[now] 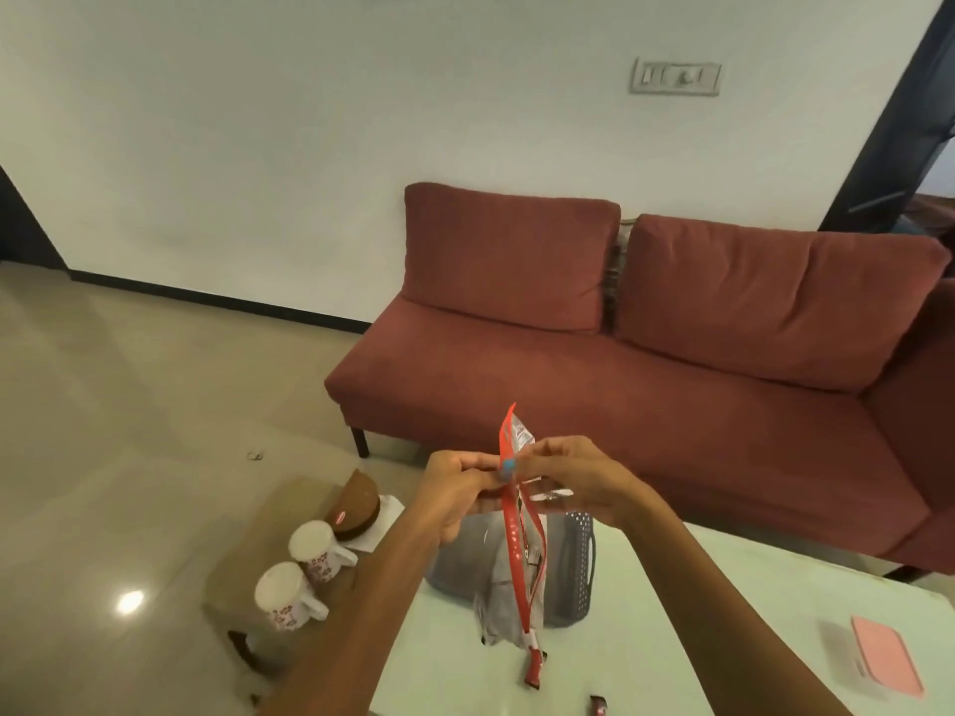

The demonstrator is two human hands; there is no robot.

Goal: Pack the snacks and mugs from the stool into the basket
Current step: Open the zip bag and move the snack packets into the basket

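The biggest risk, as I judge it, is this long red strip of snack sachets [519, 534] slipping or tearing: it hangs loose from my pinch, and its bottom end trails on the pale green desk [723, 612] outside the grey perforated plastic basket [576, 565]. If I lower it carelessly, the tail could stay draped over the rim or catch on the grey crumpled packet [498, 602] that stands at the basket's near side. A perforated strip like this may also part at a seam if I pull my hands against each other.

My left hand [455, 488] and right hand [573, 480] are close together, raised above the basket, both pinching the strip near its top, fingers curled on it from either side. The strip's top sticks up between them and the rest drops down in front of the basket.

The other things are well off to my left and below: two white patterned mugs [305, 571] stand near each other on the brown wooden stool [248, 560], with a brown half-round pack [356, 509] at the stool's far end. Reaching for them with my forearm so near could knock a mug off the edge. A small dark sachet [599, 707] lies loose on the desk near me.
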